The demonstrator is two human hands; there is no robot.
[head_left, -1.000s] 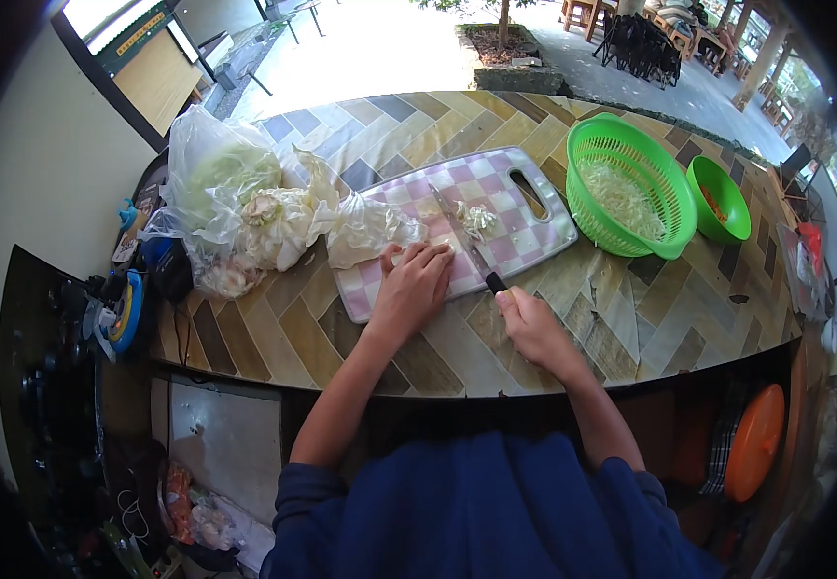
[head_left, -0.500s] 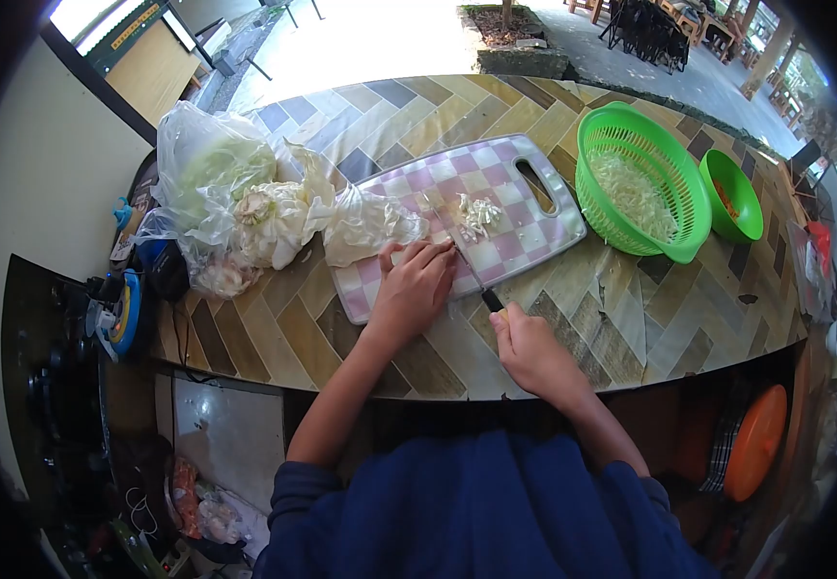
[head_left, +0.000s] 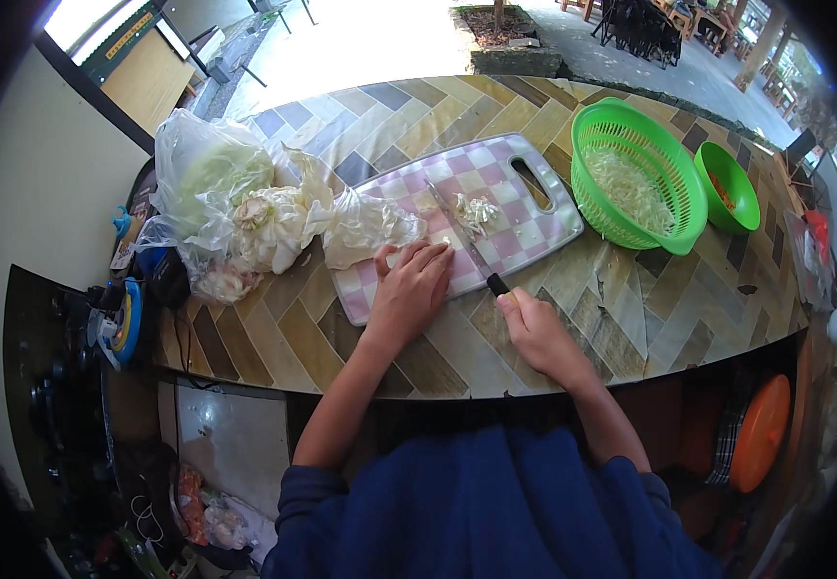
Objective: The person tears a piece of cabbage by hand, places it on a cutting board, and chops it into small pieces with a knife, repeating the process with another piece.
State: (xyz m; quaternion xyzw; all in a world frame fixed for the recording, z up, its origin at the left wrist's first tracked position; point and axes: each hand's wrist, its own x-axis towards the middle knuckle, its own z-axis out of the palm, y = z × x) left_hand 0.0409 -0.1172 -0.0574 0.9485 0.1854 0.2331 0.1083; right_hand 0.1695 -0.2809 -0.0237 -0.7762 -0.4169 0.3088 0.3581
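My right hand (head_left: 544, 338) grips the dark handle of a kitchen knife (head_left: 467, 238), whose blade lies across the pink-and-white checkered cutting board (head_left: 534, 239). Left of the blade, my left hand (head_left: 411, 294) presses down with curled fingers on a pale piece of cabbage (head_left: 446, 243), mostly hidden under them. Beyond the blade sits a small heap of chopped white bits (head_left: 476, 214). Loose cabbage leaves (head_left: 370, 227) overlap the board's left end, beside a trimmed cabbage head (head_left: 279, 222).
A clear plastic bag (head_left: 208, 164) with pale green cabbage stands at the left. To the right are a green colander (head_left: 684, 188) of shredded cabbage (head_left: 626, 188) and a smaller green bowl (head_left: 742, 193) with orange bits. The patterned counter (head_left: 631, 318) has a curved edge.
The knife has shifted slightly right, away from my left fingertips, with more of its blade showing. My right hand has moved a little right and my left hand stays in place.
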